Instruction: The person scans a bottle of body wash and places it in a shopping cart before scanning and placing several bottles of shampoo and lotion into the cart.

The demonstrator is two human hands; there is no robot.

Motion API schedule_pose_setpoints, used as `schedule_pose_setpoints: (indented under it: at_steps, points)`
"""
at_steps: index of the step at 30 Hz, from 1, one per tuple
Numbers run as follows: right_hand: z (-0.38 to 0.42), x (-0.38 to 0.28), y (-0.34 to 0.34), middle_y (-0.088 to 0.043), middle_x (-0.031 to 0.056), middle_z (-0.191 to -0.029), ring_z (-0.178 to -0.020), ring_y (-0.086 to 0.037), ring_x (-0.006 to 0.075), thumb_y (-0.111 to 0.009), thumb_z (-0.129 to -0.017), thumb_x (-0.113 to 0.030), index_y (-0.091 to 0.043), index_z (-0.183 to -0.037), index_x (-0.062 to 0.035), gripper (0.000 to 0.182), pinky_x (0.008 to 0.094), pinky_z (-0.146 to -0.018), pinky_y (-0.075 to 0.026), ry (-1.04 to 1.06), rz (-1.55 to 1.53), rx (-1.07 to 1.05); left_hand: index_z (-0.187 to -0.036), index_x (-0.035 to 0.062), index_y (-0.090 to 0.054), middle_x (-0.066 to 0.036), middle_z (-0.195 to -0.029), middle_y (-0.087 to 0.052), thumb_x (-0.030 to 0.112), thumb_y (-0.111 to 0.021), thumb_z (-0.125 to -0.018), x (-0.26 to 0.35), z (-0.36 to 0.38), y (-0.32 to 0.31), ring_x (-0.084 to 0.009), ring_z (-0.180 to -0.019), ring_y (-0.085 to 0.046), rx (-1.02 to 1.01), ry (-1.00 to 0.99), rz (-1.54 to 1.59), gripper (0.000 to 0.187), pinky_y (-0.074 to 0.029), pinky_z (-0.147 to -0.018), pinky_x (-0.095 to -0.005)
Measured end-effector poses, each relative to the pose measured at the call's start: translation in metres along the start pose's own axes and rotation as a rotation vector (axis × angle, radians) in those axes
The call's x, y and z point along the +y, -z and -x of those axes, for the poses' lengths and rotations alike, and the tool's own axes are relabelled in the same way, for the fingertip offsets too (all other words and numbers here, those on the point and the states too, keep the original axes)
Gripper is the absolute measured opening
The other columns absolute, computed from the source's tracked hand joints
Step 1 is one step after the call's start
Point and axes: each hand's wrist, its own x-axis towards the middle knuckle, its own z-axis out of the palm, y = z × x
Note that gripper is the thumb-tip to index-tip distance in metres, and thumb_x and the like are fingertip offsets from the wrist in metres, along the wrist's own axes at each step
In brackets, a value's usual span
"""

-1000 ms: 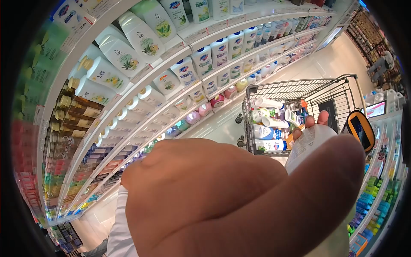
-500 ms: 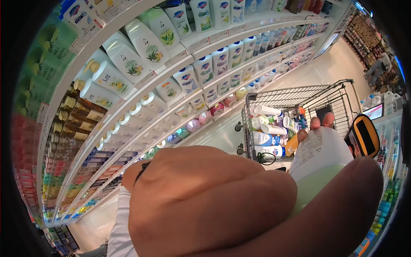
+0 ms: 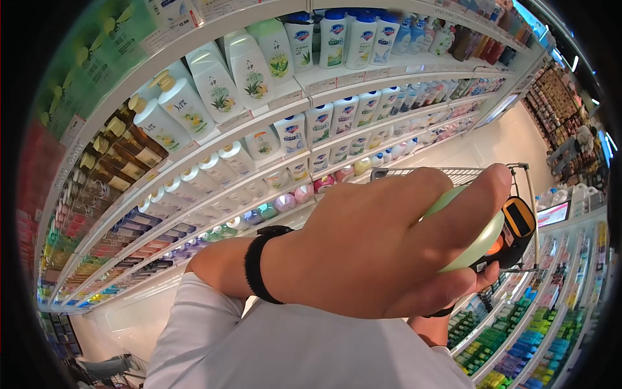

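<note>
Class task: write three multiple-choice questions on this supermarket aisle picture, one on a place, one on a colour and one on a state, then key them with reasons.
1. Where is the shopping cart?
A. behind the big hand and bottle
B. on the top shelf
C. behind the wearer

2. What colour is the wristband?
A. white
B. black
C. red

3. How does the left hand stand to the pale green bottle?
A. apart from it
B. flat under it
C. wrapped round it

Key: 1 A, only the cart's rim and handle show past the hand. 2 B, a black band circles the wrist above the white sleeve. 3 C, fingers curl over the bottle, thumb under it.
</note>
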Motion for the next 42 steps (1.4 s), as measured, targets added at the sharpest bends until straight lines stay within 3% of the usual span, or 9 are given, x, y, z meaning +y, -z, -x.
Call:
schedule_pose_setpoints:
  at_steps: [4,8,10,12,19,26,32,33,42]
  points:
    - [-0.001,-0.001,-0.001,-0.046,0.0081,-0.15,-0.146,-0.03,0.0326,-0.065,-0.084,-0.043,-0.058,-0.134,-0.0165,0.057,0.0577,-0.119,-0.025,-0.059,-0.019,0.003,-0.137,-0.004,-0.05,-0.021,-0.115,-0.063,0.036,-0.046,-0.1,-0.012,-0.003,-0.014,-0.0307,-0.09,-0.066,0.214,-0.131,-0.248,0.055,-0.057,-0.062,-0.0363]
    - [-0.001,-0.002,0.01,-0.039,0.0104,-0.154,-0.143,-0.034,0.0325,-0.064,-0.084,-0.043,-0.061,-0.128,-0.0133,0.053,0.0552,-0.117,-0.028,-0.093,-0.096,0.003,-0.131,0.0063,-0.057,-0.016,-0.109,-0.061,0.037,-0.063,-0.087,-0.023,-0.005,-0.021,-0.0243,-0.077,-0.063,0.421,-0.176,-0.343,0.054,-0.052,-0.051,-0.0334]
    - [-0.002,0.001,0.005,-0.058,0.0079,-0.133,-0.122,-0.052,0.0261,-0.063,-0.086,-0.043,-0.054,-0.133,-0.0122,0.057,0.05,-0.106,-0.041,-0.118,-0.08,0.018,-0.13,0.0098,-0.057,-0.012,-0.104,-0.059,0.035,-0.074,-0.077,-0.026,-0.005,-0.022,-0.0195,-0.064,-0.061,0.471,-0.207,-0.363,0.06,-0.047,-0.044,-0.0315]
    - [-0.005,0.004,0.009,-0.057,0.0075,-0.133,-0.122,-0.052,0.0272,-0.062,-0.087,-0.043,-0.053,-0.133,-0.0122,0.056,0.0503,-0.106,-0.041,-0.105,-0.016,0.05,-0.134,0.0049,-0.057,-0.018,-0.115,-0.062,0.031,-0.066,-0.087,-0.027,-0.004,-0.023,-0.0299,-0.089,-0.067,0.41,-0.105,-0.292,0.054,-0.057,-0.06,-0.0357]
    - [-0.014,0.024,0.01,-0.062,0.0055,-0.125,-0.123,-0.054,0.03,-0.059,-0.09,-0.041,-0.059,-0.127,-0.0131,0.046,0.0532,-0.105,-0.044,-0.054,0.071,0.074,-0.147,0.0006,-0.034,-0.02,-0.125,-0.056,0.017,-0.076,-0.082,-0.056,0.006,-0.029,-0.0316,-0.109,-0.061,0.478,0.042,-0.085,0.079,-0.048,-0.096,-0.0378]
    - [-0.012,0.046,0.022,-0.065,0.0054,-0.121,-0.119,-0.058,0.0281,-0.059,-0.09,-0.042,-0.062,-0.121,-0.0155,0.041,0.0507,-0.104,-0.046,-0.114,0.163,0.179,-0.152,0.0017,-0.018,-0.013,-0.123,-0.055,0.016,-0.076,-0.087,-0.089,0.022,-0.045,-0.0194,-0.114,-0.056,0.554,0.4,0.477,0.088,-0.048,-0.097,-0.0348]
    - [-0.006,0.074,0.028,-0.064,0.0076,-0.122,-0.125,-0.053,0.0319,-0.059,-0.088,-0.044,-0.062,-0.122,-0.0145,0.044,0.0551,-0.111,-0.037,-0.338,0.084,0.178,-0.146,0.001,-0.027,-0.013,-0.124,-0.054,0.012,-0.069,-0.092,-0.115,0.022,-0.052,-0.0196,-0.111,-0.057,0.799,0.356,1.099,0.069,-0.049,-0.095,-0.0347]
    - [-0.003,0.079,0.026,-0.065,0.0067,-0.122,-0.125,-0.053,0.0316,-0.06,-0.088,-0.043,-0.061,-0.121,-0.0143,0.044,0.0558,-0.111,-0.036,-0.368,0.024,0.218,-0.136,0.0046,-0.04,-0.01,-0.118,-0.057,0.015,-0.067,-0.094,-0.122,0.024,-0.055,-0.0211,-0.11,-0.06,0.805,0.338,1.12,0.051,-0.053,-0.092,-0.0355]
    - [0.0,0.095,0.022,-0.066,0.0084,-0.119,-0.121,-0.056,0.0294,-0.06,-0.088,-0.037,-0.062,-0.12,-0.0143,0.039,0.0496,-0.108,-0.041,-0.45,0.041,0.215,-0.127,0.0031,-0.044,-0.011,-0.115,-0.059,0.018,-0.064,-0.096,-0.152,0.049,-0.064,-0.0216,-0.104,-0.064,0.682,0.456,1.269,0.04,-0.056,-0.088,-0.0384]
